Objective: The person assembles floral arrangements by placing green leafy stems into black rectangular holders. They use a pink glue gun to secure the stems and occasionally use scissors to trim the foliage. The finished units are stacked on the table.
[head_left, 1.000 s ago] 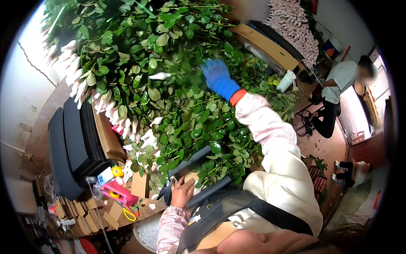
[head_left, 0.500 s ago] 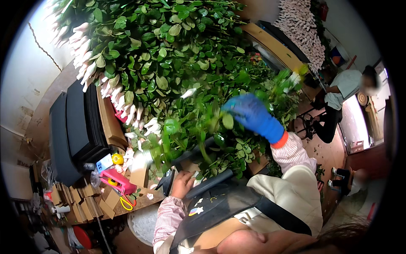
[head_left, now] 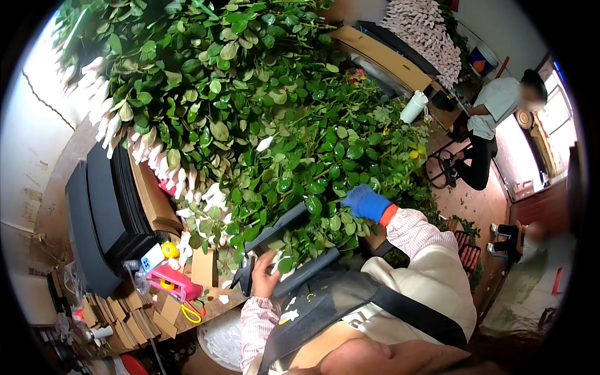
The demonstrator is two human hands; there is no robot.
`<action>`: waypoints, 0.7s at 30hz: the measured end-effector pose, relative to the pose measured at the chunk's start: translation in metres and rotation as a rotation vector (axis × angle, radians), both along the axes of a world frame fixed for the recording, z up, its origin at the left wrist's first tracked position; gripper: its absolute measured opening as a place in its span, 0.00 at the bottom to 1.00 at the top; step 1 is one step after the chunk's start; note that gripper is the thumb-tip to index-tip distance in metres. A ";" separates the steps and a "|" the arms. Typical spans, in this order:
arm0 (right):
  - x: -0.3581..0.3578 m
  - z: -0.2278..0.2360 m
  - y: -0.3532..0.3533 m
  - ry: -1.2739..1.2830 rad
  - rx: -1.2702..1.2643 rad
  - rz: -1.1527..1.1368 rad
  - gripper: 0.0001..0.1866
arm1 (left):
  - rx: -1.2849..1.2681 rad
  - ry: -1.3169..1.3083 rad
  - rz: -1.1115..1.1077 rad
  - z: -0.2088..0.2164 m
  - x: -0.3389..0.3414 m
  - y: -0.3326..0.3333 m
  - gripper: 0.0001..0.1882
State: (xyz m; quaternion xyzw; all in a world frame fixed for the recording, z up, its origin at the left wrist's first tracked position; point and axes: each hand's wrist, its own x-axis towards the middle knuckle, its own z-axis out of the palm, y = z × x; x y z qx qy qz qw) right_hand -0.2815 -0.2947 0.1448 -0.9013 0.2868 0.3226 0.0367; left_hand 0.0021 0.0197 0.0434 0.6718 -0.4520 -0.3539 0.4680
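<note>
The bare left hand [head_left: 265,275] is partly open, with its thumb and fingers bent and a little apart; it is right by a small white flower head [head_left: 277,261], but I cannot tell if it grips it. Just beside that hand are two dark grey padded bars [head_left: 307,273], with a short bunch of leafy green stems [head_left: 306,240] lying between them. The right hand [head_left: 367,204], in a blue knit glove with an orange cuff, has its fingers bent at the edge of the leaves; they hide what it has hold of, if anything. The big pile of shiny green leafy stems [head_left: 325,156] lies past both hands. Left of the left hand sit a bright pink plastic tape holder [head_left: 178,282] and a tall stack of black sheets [head_left: 112,200].
</note>
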 end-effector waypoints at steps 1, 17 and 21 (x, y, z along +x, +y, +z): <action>0.006 0.015 -0.009 0.028 -0.013 0.004 0.14 | 0.015 0.037 0.009 0.004 -0.001 -0.001 0.30; 0.175 0.048 -0.166 -0.693 -0.347 0.251 0.22 | 0.050 -0.061 -0.073 0.007 0.004 -0.003 0.31; 0.166 0.110 -0.179 -1.088 -0.698 0.340 0.20 | 0.035 -0.080 -0.093 0.011 0.003 -0.003 0.31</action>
